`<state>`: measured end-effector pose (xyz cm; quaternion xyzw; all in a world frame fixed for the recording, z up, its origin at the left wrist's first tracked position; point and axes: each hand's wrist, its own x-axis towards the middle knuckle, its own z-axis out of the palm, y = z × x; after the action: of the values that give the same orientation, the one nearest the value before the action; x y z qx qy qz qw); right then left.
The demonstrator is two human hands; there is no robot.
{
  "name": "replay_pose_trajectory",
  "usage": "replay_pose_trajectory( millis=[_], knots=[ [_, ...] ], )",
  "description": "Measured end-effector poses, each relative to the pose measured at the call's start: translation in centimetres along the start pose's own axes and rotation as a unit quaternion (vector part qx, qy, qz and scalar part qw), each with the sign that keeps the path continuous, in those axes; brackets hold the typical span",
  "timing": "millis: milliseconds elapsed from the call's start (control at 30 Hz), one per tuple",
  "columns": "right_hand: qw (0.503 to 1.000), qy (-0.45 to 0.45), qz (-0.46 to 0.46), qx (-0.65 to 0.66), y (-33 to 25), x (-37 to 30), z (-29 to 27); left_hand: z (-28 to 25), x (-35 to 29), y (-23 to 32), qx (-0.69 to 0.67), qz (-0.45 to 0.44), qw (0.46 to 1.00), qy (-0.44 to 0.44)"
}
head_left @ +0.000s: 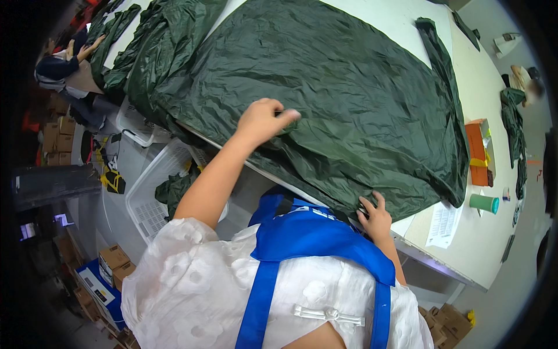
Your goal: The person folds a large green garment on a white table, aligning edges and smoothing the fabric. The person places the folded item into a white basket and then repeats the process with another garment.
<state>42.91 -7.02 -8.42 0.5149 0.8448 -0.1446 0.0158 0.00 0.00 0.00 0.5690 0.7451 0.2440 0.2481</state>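
A large sheet of dark green, shiny, wrinkled fabric (pixel 325 75) spreads over the white table before me. My left hand (pixel 264 122) is over the middle of the fabric, its fingers bent and the thumb stretched apart, slightly blurred. Nothing shows between thumb and fingers, though their undersides are hidden. At the near edge, my right hand (pixel 376 221) rests on the fabric with fingers spread and a little bent. Folds run across the cloth between my two hands.
Right of the fabric stand an orange box (pixel 479 152), a green cylinder (pixel 484 203) and a printed sheet (pixel 444 225). More green fabric (pixel 165 43) is heaped at left. A white crate (pixel 152 189) holds green cloth below. Another person (pixel 58 67) works at far left.
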Motion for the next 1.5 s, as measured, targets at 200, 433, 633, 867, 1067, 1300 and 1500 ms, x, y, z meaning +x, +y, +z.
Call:
replay_pose_trajectory(
  millis=[200,433,633,867,1067,1300,1500],
  knots=[
    [0.999,-0.014,0.041,0.022,-0.9,0.1,-1.2,2.4,2.9,-0.1,0.089,0.028,0.995,0.039],
    [0.994,-0.005,0.036,0.105,0.1,-0.3,-0.9,0.1,1.4,-2.3,-0.255,-0.238,0.933,0.088],
    [0.984,-0.004,0.120,0.134,1.2,0.9,-0.7,2.6,-2.1,-4.3,-0.230,0.032,0.972,0.049],
    [0.912,0.252,0.198,0.257,10.6,0.2,-2.6,6.5,-1.9,-11.3,0.050,-0.011,0.998,-0.023],
    [0.845,0.118,0.519,-0.047,27.3,-5.4,-6.0,5.1,-1.4,-9.6,0.002,-0.056,0.996,-0.067],
    [0.966,0.167,0.117,0.160,21.3,3.6,-8.2,4.5,-1.5,-8.2,-0.010,-0.089,0.995,-0.054],
    [0.967,-0.038,0.083,0.240,18.7,4.4,-5.8,5.0,-1.5,-9.8,0.095,-0.088,0.991,-0.034]
  ],
)
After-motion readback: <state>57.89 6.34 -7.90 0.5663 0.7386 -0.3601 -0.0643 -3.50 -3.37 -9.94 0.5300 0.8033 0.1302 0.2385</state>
